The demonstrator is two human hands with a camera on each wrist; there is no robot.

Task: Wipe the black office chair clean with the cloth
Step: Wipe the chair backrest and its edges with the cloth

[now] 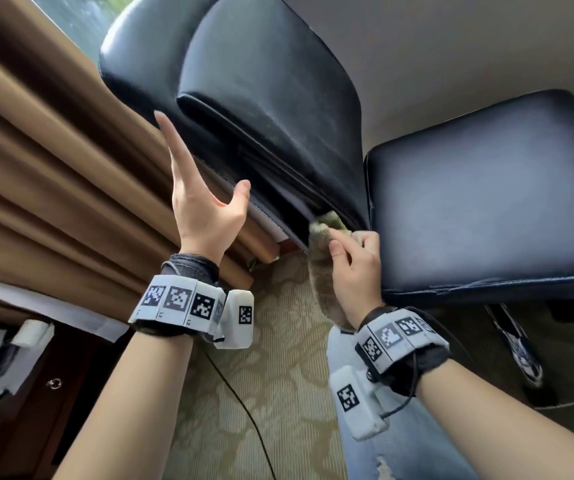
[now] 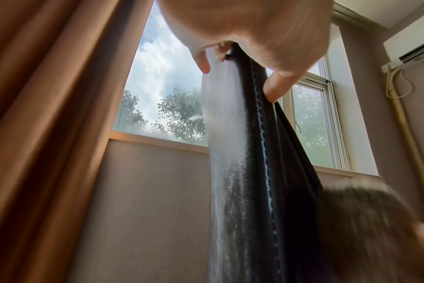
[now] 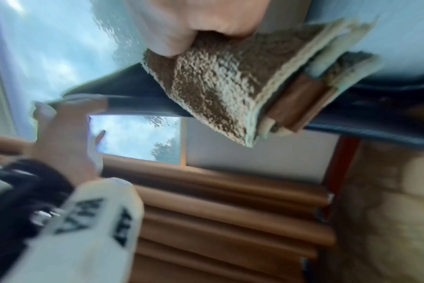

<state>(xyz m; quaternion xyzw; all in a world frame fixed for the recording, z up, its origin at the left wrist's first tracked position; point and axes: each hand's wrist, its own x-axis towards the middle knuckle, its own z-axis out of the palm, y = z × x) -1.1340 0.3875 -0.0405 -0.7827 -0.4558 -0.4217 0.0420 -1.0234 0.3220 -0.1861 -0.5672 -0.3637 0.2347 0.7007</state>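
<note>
Both hands on chair [image 1: 278,109]: R hand [image 1: 356,268] grips cloth [image 1: 323,233], L hand [image 1: 202,209] steadies backrest.

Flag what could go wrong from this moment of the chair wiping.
1. The cloth is pushed into the gap between backrest and seat; it may snag or bunch there.
2. The left hand steadies the backrest edge with nearly straight fingers, so the chair could shift.
3. A cable crosses the carpet below, a likely snag.

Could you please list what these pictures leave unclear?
- Left hand fingertips: head view, hidden behind the black leather chair backrest.
- Brownish terry cloth: head view, mostly covered by the right hand.
- Chair base: head view, hidden under the seat cushion.
</note>
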